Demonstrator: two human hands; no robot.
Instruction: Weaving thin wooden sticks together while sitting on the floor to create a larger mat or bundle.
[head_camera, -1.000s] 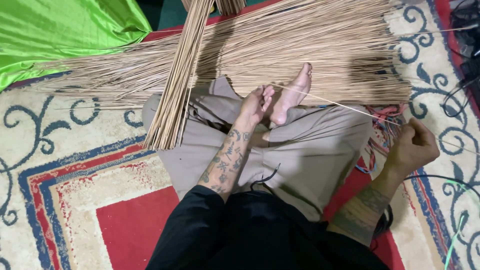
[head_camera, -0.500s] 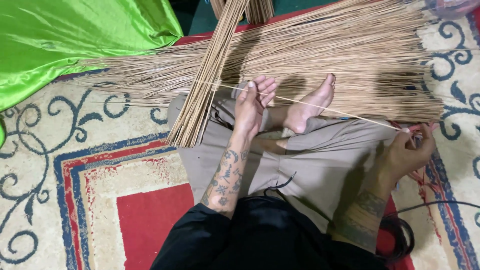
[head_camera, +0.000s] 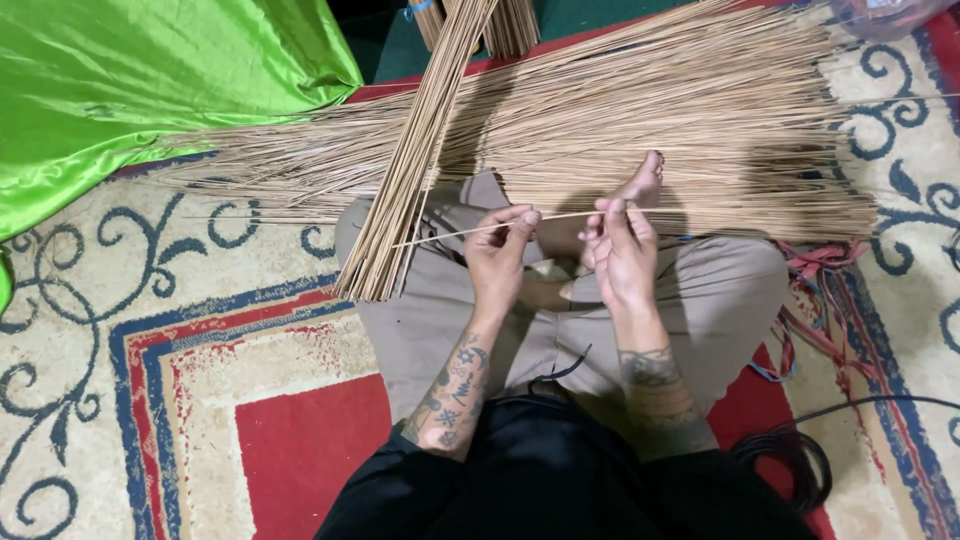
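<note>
I sit cross-legged on a patterned carpet. My left hand (head_camera: 497, 255) and my right hand (head_camera: 620, 250) are close together over my lap, both pinching one thin tan stick (head_camera: 560, 217) that runs nearly level between them and pokes out to the left. A tied bundle of sticks (head_camera: 410, 160) leans across my left knee. A wide pile of loose sticks (head_camera: 640, 120) lies on the floor beyond my bare foot (head_camera: 640, 185).
Green shiny cloth (head_camera: 130, 80) covers the far left. Coloured cords (head_camera: 815, 290) lie at my right on the carpet (head_camera: 150, 370), and a coiled black cable (head_camera: 790, 460) sits by my right hip. More bundles stand at the top edge.
My right hand has come in from the far right to the middle, sliding along the stick. My left hand closed its fingers on the stick. The view shifted slightly.
</note>
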